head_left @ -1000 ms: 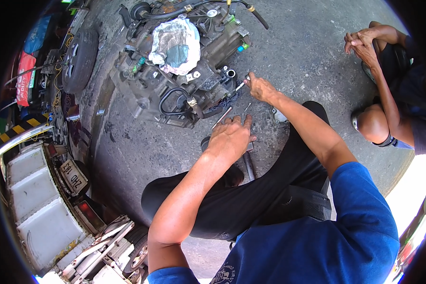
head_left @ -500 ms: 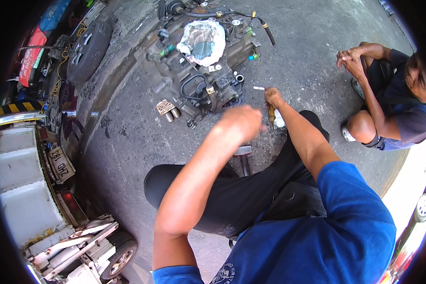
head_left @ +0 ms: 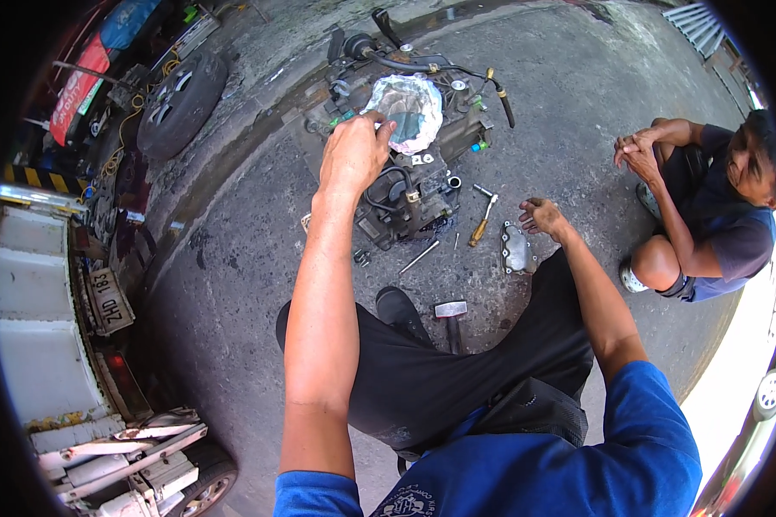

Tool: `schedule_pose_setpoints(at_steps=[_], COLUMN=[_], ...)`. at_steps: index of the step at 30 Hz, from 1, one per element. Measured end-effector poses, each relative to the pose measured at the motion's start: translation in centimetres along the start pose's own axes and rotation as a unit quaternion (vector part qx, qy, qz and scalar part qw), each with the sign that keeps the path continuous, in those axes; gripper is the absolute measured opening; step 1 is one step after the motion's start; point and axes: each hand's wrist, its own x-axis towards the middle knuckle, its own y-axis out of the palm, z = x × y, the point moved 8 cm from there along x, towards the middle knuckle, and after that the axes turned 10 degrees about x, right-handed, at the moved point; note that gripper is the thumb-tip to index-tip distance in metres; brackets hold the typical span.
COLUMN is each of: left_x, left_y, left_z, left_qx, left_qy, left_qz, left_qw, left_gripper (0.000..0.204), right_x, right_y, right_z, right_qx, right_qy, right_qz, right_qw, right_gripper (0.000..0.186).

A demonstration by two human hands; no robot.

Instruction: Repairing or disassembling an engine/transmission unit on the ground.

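Observation:
My left hand (head_left: 353, 153) reaches over the gearbox-like metal assembly (head_left: 397, 211), at the near left rim of a basin (head_left: 441, 116) lined with crumpled clear plastic. Its fingers are curled, their tips hidden, so whatever they hold does not show. My right hand (head_left: 541, 217) hovers with loose, parted fingers and nothing in it, just above a grey metal cover (head_left: 517, 250) on the ground. Left of that hand lies a ratchet (head_left: 483, 226) with a yellow handle. A steel bar (head_left: 419, 257) rests nearer the assembly, and a hammer (head_left: 451, 320) lies between my legs.
At right, another person (head_left: 707, 198) squats with hands clasped. A loose tyre (head_left: 181, 103) stands at the far left, and a white truck bed (head_left: 43, 336) fills the left side. A hose (head_left: 504, 103) sticks out from the assembly's far right.
The ratchet, in my right hand before, now lies on the ground, and that hand has moved right. My left hand has gone forward and left to the basin. The view has shifted too.

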Motion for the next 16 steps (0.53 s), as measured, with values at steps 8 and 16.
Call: schedule_pose_setpoints(at_steps=[8,16], left_x=[5.2,5.4], left_y=[7.6,0.0], left_z=[-2.9,-1.9], left_qx=[0.123,0.004], left_qy=[0.051,-0.020], left_qz=[-0.019,-0.160], left_qw=[0.991,0.987], left_gripper=[0.056,0.043], right_x=[-4.7,-6.3], right_y=[7.2,11.4], right_z=[7.1,19.8], right_qx=[0.179,0.386], right_qy=[-0.091,-0.283], right_qz=[0.080,0.145], right_qw=[0.976,0.866], right_gripper=[0.070,0.079])
